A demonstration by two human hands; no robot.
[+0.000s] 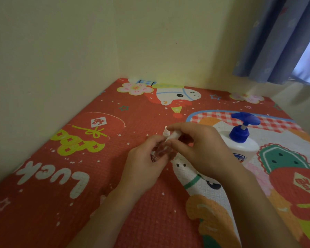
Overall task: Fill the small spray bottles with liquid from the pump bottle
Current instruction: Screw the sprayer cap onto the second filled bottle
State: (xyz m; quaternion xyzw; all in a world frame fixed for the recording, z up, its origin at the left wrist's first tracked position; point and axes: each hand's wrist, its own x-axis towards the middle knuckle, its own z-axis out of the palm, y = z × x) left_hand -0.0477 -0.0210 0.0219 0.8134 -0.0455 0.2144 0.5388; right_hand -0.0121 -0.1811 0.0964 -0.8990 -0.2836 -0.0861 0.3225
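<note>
Two hands meet over the middle of the mat (pixel 79 158), both busy with one small spray bottle (pixel 157 153). The left hand (pixel 143 163) has its grip curled round the clear bottle body, holding it roughly upright just above the mat. The right hand (pixel 199 149) comes in from 3 o'clock and pinches the white spray top (pixel 172 136) between thumb and fingers, right at the bottle's neck, tilted toward 10 o'clock. Can't tell if the top is seated or loose. The pump bottle (pixel 240 140), white with a blue pump head, stands upright on the mat at about 2 o'clock from the hands, just beside the right hand. A blue curtain (pixel 276 38) hangs at 1 o'clock against the wall (pixel 61 42).
</note>
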